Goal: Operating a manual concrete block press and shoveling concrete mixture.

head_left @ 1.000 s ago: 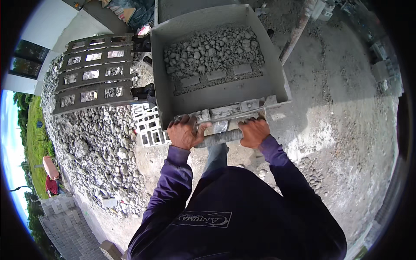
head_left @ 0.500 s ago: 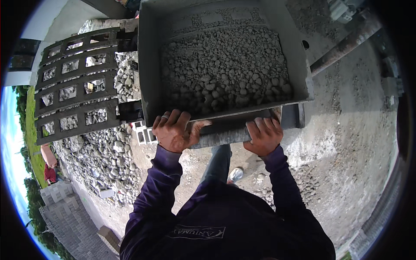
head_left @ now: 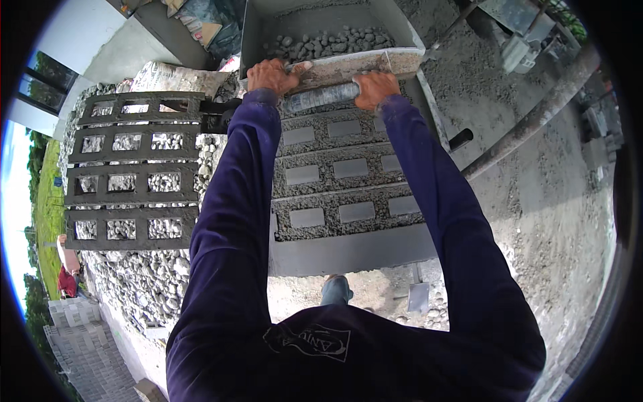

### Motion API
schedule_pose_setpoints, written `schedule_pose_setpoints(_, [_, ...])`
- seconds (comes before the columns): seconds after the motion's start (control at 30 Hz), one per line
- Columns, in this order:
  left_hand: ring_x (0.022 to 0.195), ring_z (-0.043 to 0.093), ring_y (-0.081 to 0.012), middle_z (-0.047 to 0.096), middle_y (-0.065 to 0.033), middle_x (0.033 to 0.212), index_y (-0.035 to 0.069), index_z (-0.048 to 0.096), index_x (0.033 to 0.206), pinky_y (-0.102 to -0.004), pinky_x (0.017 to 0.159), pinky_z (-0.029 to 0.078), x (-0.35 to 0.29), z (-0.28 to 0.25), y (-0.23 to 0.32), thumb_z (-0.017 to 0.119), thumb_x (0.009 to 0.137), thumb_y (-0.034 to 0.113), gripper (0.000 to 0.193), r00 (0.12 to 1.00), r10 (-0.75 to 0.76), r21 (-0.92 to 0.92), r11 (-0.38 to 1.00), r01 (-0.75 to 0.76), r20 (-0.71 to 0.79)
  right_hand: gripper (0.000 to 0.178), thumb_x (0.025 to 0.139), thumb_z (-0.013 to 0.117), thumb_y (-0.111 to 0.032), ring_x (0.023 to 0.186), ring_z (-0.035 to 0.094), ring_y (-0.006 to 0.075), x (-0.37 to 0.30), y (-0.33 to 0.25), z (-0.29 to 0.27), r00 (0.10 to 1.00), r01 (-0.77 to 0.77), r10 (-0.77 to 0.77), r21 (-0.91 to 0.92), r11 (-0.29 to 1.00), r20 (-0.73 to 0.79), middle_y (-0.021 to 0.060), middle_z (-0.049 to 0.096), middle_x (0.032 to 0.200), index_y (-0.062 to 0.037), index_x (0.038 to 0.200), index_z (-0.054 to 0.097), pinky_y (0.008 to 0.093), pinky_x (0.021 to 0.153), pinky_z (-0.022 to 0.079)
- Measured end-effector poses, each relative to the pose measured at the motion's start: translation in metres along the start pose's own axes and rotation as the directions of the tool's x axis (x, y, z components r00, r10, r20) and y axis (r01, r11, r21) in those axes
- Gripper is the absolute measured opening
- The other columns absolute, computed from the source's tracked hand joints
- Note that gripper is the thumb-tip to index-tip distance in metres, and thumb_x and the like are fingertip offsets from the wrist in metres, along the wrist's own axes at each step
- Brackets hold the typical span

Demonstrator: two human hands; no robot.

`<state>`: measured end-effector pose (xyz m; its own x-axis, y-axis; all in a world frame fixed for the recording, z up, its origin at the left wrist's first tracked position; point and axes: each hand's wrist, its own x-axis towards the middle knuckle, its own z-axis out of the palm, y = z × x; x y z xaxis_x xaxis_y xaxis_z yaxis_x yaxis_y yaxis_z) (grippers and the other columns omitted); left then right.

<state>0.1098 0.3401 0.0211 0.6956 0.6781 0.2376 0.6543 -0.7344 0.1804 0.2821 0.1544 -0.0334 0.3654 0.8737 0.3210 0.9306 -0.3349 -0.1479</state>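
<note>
Gravelly ground; R hand grip clamped on wrapped bar, L hand grip can't tell; shirt w/ pale logo

Glaring sky at far left, sunlit ground lower right, shade upper right, bent edges, 4 black corners

Both arms extend forward, the left grip thumb-out, the right grip curled.

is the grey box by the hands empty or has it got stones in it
Not empty: grey stones show inside the box, behind its near wall. How full, I cannot tell.
</note>
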Motion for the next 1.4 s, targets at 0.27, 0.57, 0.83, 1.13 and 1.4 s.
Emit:
schedule_pose_setpoints(0.27, [0.09,0.066,-0.0365,0.068,-0.0208,0.085,0.006,0.073,0.086,-0.0444,0.082,0.049,-0.2,-0.057,0.032,0.046,0.076,0.082,0.081,0.993,0.061,0.078,0.995,-0.069,0.099,0.027,0.063,0.061,-0.018,0.083,0.065,0.037,-0.179,-0.069,-0.08,0.907,-0.015,-0.008,0.052,0.999,0.42,0.0177,0.068,0.081,-0.0054,0.086,0.068,0.0477,0.081,0.046])
schedule_pose_setpoints(0.57, [0.057,0.063,-0.0312,0.064,-0.0103,0.066,0.008,0.07,0.07,-0.0405,0.051,0.047,-0.437,-0.107,0.053,0.059,0.078,0.071,0.064,0.976,0.196,-0.13,0.97,-0.208,-0.096,0.034,0.061,0.063,-0.021,0.085,0.065,0.0347,-0.403,-0.164,-0.145,0.884,-0.058,-0.005,0.122,0.991,0.467,0.0165,0.068,0.093,-0.0056,0.091,0.068,0.047,0.078,0.047])
schedule_pose_setpoints(0.83, [0.056,0.061,-0.0305,0.059,-0.0089,0.062,0.008,0.063,0.063,-0.0396,0.052,0.046,-0.399,-0.083,0.052,0.066,0.079,0.06,0.055,0.976,0.186,-0.137,0.97,-0.2,-0.111,0.034,0.055,0.066,-0.021,0.085,0.06,0.0273,-0.394,-0.142,-0.111,0.998,0.05,-0.046,0.073,0.996,-0.053,0.0091,0.064,0.092,-0.0108,0.087,0.064,0.0398,0.084,0.045])
schedule_pose_setpoints(1.13, [0.054,0.063,-0.026,0.062,-0.0053,0.064,0.01,0.068,0.07,-0.0348,0.052,0.049,-0.226,-0.026,0.015,0.071,0.072,0.06,0.05,0.933,0.245,-0.011,0.966,-0.257,-0.264,0.035,0.049,0.06,-0.025,0.074,0.059,0.0203,-0.229,-0.084,-0.043,0.973,0.124,-0.129,-0.038,0.992,-0.191,0.0042,0.061,0.084,-0.0115,0.081,0.061,0.0369,0.07,0.047])
schedule_pose_setpoints(1.4, [0.077,0.068,-0.0389,0.068,-0.0209,0.075,0.008,0.074,0.086,-0.0471,0.07,0.054,0.001,0.013,-0.01,0.044,0.073,0.086,0.084,0.989,0.083,0.096,0.993,-0.072,-0.119,0.039,0.06,0.058,-0.017,0.091,0.064,0.0324,-0.011,0.004,0.021,0.977,0.058,-0.08,-0.119,0.991,-0.198,0.0149,0.067,0.093,-0.0077,0.097,0.067,0.0473,0.08,0.049])
